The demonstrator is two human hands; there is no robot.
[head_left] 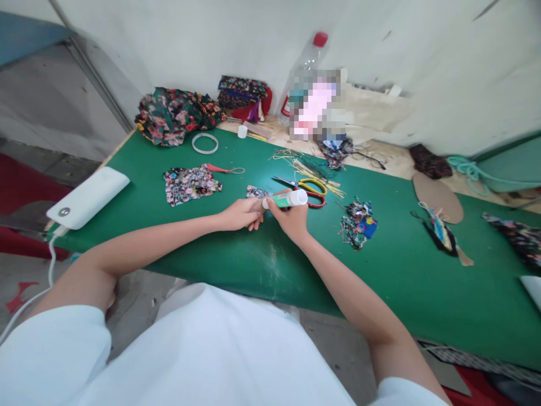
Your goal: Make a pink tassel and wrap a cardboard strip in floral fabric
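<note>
My right hand is closed around a glue stick, a white and green tube held slanted with its wide white end up to the right. The tube's other end meets a small brown piece that looks like cardboard, pinched in my left hand. Just behind my fingers shows a scrap of floral fabric; whether it is joined to the brown piece I cannot tell. Scissors with yellow and red handles lie right behind my right hand.
Floral fabric pieces, a red cord loop and a tape ring lie to the left. A white power bank rests at the left edge. Fabric scraps, a tassel and a cardboard oval lie right. A bottle stands behind.
</note>
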